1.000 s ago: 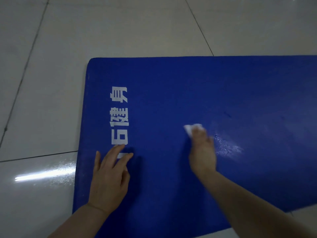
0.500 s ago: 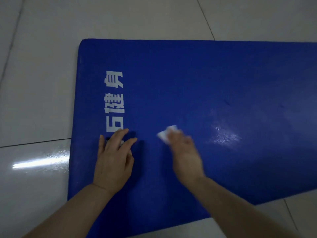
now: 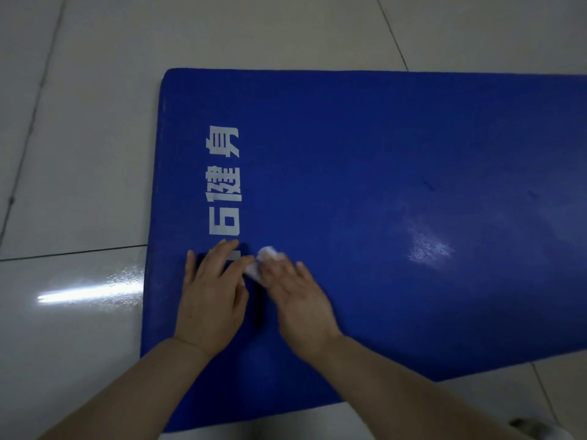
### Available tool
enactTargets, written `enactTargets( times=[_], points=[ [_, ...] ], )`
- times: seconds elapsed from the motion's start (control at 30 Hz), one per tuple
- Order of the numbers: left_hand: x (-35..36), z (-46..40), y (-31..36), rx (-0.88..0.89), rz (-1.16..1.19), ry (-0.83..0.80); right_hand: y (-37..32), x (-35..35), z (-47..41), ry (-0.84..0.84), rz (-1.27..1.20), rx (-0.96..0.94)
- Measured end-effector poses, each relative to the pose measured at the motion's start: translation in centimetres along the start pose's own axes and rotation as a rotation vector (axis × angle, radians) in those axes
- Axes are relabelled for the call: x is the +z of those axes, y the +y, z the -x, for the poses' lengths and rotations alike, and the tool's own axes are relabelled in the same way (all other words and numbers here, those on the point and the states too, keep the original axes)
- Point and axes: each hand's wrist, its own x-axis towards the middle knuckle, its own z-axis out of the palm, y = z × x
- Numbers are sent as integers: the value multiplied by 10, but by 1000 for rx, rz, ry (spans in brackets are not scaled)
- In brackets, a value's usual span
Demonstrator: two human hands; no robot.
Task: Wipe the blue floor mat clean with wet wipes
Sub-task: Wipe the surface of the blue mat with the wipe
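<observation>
The blue floor mat point(image 3: 365, 147) lies flat on the tiled floor, with white printed characters point(image 3: 224, 185) running along its left end. My left hand point(image 3: 211, 296) rests flat on the mat near that end, fingers straight and covering the lowest character. My right hand point(image 3: 298, 300) presses a crumpled white wet wipe point(image 3: 263, 262) onto the mat, its fingers stretched over the wipe. The wipe sits right beside my left fingertips. A wet shiny patch point(image 3: 425, 246) glistens on the mat to the right of my hands.
Pale glossy floor tiles point(image 3: 79, 154) surround the mat, with a bright light reflection point(image 3: 85, 293) to the left. A foot or shoe tip point(image 3: 536, 428) shows at the bottom right corner.
My right hand has slid the wipe leftward across the mat, from beside the wet patch to right next to my left hand. My left hand stayed planted.
</observation>
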Motion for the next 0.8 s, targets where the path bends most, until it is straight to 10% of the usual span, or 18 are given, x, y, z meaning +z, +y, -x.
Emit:
enactTargets(
  times=[0.2,0.53,0.8],
  points=[
    [0,9,1,57,-7,50,103,-34,36,65,-10,706],
    [-5,9,5,39,-31,-7,-6,5,56,-11,24,-14],
    [-13,12,16,49,-45,-32,93,-38,63,11,67,658]
  ],
)
